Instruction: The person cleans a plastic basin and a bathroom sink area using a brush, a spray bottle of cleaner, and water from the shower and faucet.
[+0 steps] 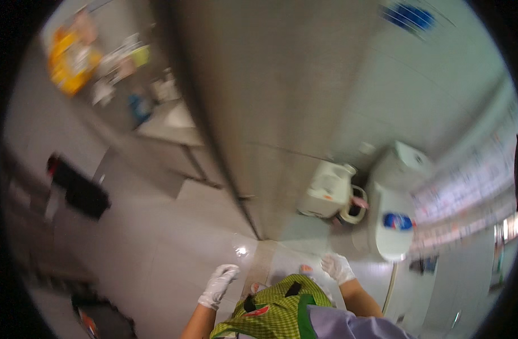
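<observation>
My left hand, in a white disposable glove, hangs over the pale tiled floor with its fingers curled in; nothing shows in it. My right hand, gloved the same way, is held in front of the toilet, apart from it. Its fingers are bent, and blur hides how far they close. Between my hands is the green checked apron I wear. A blue packet lies on the closed white toilet lid. Beside the toilet stand a white plastic jerrycan and a small waste bin with something pink at its rim.
A tall doorway wall edge divides the bathroom from the room at left. There, a table bears a yellow bag and blurred clutter. A dark object stands further left. A wire rack with a blue item hangs at upper right.
</observation>
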### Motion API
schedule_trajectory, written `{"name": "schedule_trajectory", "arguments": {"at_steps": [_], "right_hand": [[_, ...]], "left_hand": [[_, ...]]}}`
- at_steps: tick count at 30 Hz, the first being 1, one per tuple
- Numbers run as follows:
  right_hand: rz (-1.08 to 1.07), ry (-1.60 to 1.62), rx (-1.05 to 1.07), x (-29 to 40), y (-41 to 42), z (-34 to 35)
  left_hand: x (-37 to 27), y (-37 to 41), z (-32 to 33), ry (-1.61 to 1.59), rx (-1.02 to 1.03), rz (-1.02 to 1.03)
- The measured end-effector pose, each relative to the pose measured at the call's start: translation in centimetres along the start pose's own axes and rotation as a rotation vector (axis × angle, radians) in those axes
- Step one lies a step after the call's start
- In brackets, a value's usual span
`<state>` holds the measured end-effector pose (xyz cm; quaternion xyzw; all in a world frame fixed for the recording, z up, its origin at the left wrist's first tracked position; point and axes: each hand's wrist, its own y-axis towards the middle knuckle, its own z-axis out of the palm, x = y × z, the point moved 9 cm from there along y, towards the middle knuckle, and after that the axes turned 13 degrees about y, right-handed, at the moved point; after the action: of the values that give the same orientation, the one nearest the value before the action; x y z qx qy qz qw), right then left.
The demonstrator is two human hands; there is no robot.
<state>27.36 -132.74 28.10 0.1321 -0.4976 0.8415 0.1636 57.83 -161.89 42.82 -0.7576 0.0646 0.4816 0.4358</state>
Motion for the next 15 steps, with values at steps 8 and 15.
{"name": "schedule_trajectory", "arguments": {"at_steps": [8,15], "right_hand": [[0.261,-0.361,0.326,-11.9,-1.6,22.7],[0.022,-0.393,0.568,-18.0,1.4,42.3]], "left_hand": [[4.1,-5.0,-8.0,-0.237,-0.108,-0.023],[1.8,-1.8,-13.9,-0.373,-0.166,-0.013]]}}
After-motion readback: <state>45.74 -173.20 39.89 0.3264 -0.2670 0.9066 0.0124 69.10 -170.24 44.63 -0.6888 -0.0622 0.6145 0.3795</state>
